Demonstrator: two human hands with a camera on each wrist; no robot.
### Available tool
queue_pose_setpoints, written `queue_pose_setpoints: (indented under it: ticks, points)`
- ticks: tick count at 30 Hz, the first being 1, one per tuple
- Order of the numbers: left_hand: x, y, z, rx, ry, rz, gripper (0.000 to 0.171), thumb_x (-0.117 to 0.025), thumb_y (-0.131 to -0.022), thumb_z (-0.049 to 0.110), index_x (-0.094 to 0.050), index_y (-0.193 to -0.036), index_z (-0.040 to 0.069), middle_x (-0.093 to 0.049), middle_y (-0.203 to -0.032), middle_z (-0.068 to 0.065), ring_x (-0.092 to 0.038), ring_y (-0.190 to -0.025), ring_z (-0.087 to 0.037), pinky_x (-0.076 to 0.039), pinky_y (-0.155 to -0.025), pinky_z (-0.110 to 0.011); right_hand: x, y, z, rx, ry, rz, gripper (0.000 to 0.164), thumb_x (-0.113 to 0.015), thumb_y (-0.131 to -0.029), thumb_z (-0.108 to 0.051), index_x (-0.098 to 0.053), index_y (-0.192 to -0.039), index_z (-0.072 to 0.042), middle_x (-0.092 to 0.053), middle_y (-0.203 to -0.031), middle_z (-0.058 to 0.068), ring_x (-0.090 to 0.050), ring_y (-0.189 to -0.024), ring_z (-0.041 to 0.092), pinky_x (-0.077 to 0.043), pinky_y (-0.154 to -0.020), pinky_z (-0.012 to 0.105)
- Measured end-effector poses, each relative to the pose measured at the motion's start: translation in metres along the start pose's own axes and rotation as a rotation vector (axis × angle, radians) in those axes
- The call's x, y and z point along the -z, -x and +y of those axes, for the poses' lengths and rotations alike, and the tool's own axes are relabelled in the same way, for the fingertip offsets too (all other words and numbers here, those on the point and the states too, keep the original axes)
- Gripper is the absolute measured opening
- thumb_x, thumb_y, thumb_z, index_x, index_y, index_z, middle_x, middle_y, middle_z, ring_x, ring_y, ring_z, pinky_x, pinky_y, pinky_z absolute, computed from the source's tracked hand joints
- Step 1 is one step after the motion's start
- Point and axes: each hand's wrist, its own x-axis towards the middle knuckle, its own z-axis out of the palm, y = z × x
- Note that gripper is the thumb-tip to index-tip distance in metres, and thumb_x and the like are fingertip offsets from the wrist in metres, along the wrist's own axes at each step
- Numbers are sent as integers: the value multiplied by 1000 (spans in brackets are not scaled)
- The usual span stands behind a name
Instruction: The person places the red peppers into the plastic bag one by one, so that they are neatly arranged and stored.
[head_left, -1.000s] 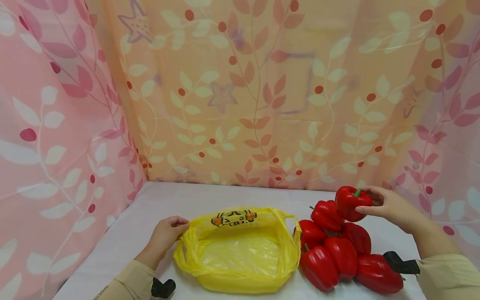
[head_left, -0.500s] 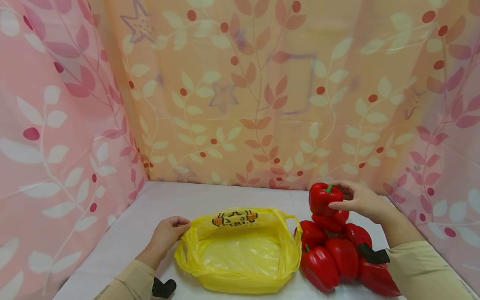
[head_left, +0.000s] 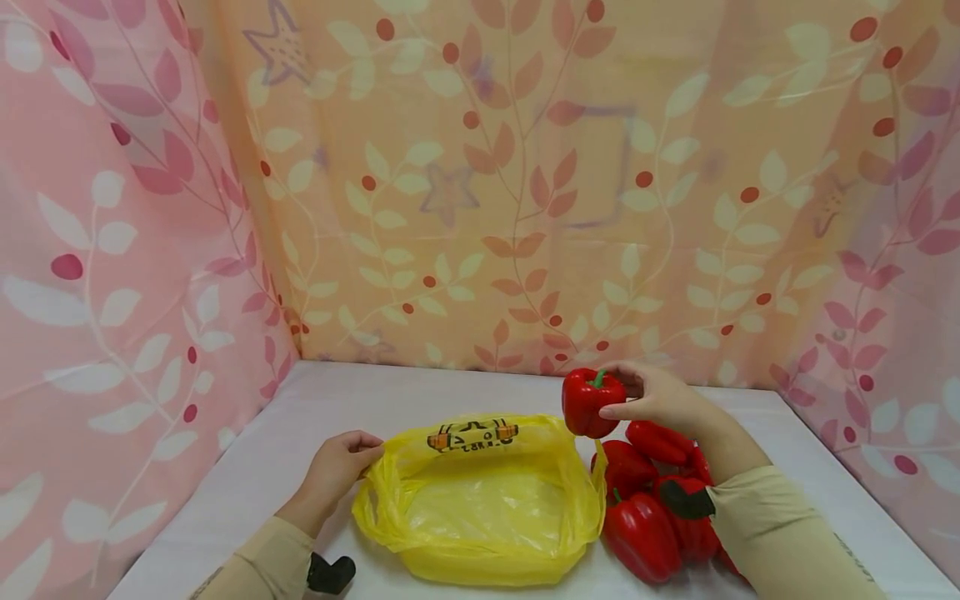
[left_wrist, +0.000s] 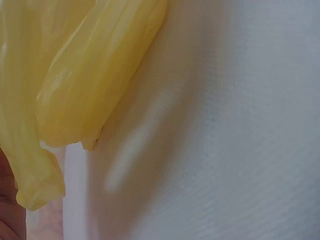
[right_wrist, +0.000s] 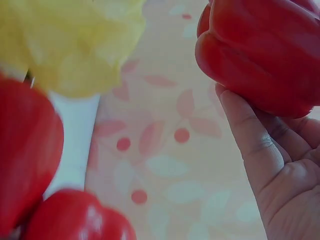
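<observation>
My right hand (head_left: 648,398) grips a red bell pepper (head_left: 592,403) with a green stem, raised at the back right corner of a yellow plastic bag (head_left: 487,562). In the right wrist view the held bell pepper (right_wrist: 265,55) rests between the thumb and the fingers. The bag lies with its mouth spread wide, its bare inside facing up, and a printed cartoon on the back wall. At the bag's left edge, my left hand (head_left: 337,471) pinches the plastic by its rim. Only a sliver of that hand shows in the left wrist view, beside the gathered yellow plastic (left_wrist: 90,75).
Several more red bell peppers (head_left: 641,537) are heaped right of the bag, partly hidden under the right forearm. A white cloth covers the table (head_left: 315,400). Patterned curtains (head_left: 450,208) stand behind and at both sides. Black wrist mounts (head_left: 330,573) stick out from the sleeves.
My right hand has carried the bell pepper leftward from above the heap to the bag's back right corner. My left hand keeps its hold on the bag's left edge.
</observation>
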Motion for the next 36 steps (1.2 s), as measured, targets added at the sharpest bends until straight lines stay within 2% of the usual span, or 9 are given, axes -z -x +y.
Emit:
queue_pose_setpoints:
  ticks: [5,10,17,26,33,36]
  points:
    - [-1,-1,0,-5,4,0,13,-62,-86,13,-65,-95,5,-62,-89,-6,-55,-76,-19,-52,-70,-27,-19,-14,-6,-5,-31,-29,55,-73,-76,-30,-51,-123,-12,-61,-111,6,-57,-100,23,-48,-85,37]
    - [-2,-1,0,-6,3,-4,13,-62,-86,13,-65,-95,5,-62,-89,-6,-54,-76,-18,-52,-70,-27,-38,-28,-12,4,-80,-73,57,-75,-74,-30,-50,-123,-12,-60,-111,6,-56,-100,24,-51,-80,36]
    - [-2,0,1,10,20,-7,12,-61,-87,14,-65,-95,6,-62,-90,-7,-55,-77,-19,-52,-70,-27,-64,-45,-24,-51,-61,-92,63,-77,-69,-40,-51,-122,-16,-61,-109,1,-55,-100,21,-50,-81,37]
    - [-3,0,1,11,28,-17,13,-61,-87,14,-65,-97,6,-61,-91,-6,-54,-77,-19,-52,-70,-27,-94,-63,-32,10,-125,-192,50,-74,-74,-32,-55,-116,-13,-61,-107,2,-55,-98,21,-49,-83,35]
    - [-4,0,2,4,33,-21,15,-62,-87,17,-65,-96,6,-61,-90,-6,-54,-77,-19,-51,-70,-27,-119,-74,-34,-1,-122,-238,49,-75,-73,-33,-57,-114,-13,-61,-104,0,-54,-97,20,-49,-82,34]
    - [-4,0,2,7,44,-26,15,-62,-87,17,-65,-97,6,-61,-90,-6,-54,-77,-19,-51,-70,-27,-127,-78,-33,-4,-152,-265,48,-75,-73,-32,-57,-113,-13,-61,-103,1,-54,-97,21,-49,-82,33]
